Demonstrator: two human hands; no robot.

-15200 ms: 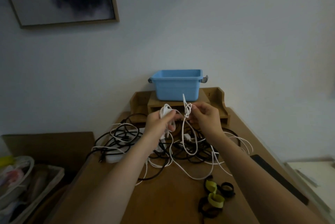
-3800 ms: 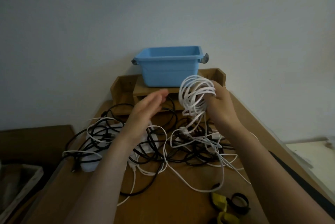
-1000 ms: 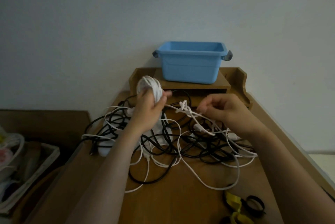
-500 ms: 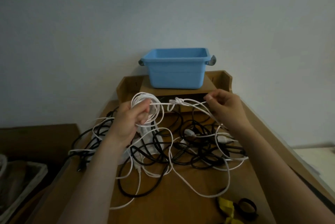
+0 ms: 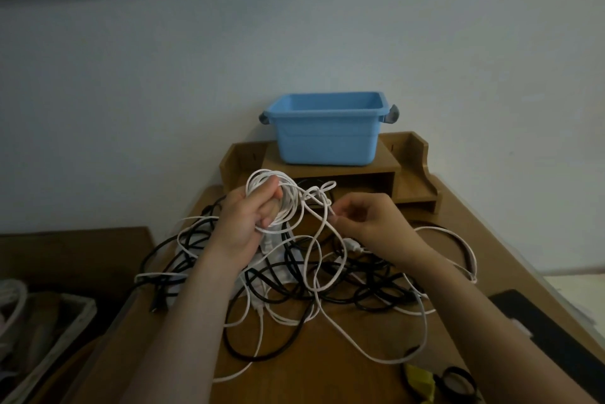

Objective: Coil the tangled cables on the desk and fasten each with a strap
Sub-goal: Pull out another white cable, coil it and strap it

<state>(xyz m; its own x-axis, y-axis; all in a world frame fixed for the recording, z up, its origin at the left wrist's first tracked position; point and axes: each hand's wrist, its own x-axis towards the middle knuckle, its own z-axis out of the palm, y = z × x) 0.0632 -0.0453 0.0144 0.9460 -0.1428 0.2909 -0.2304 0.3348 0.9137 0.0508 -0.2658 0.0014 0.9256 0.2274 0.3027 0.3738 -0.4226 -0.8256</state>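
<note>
My left hand (image 5: 244, 218) grips a coil of white cable (image 5: 288, 199) held up above the desk. Its loose strand runs right through a small knot (image 5: 319, 194), and my right hand (image 5: 366, 220) pinches that strand just below the knot. Under both hands lies a tangle of black and white cables (image 5: 327, 282) on the wooden desk (image 5: 327, 377). A yellow strap (image 5: 420, 380) and a black strap (image 5: 456, 382) lie at the desk's near right edge.
A blue plastic bin (image 5: 327, 128) stands on a wooden riser shelf (image 5: 409, 174) at the back of the desk. A dark flat pad (image 5: 550, 335) lies at the right edge. A pale basket (image 5: 49, 331) sits low on the left, beside the desk.
My left hand has kept its grip on the coil. My right hand came down and closer to the coil, now pinching the strand just under the knot.
</note>
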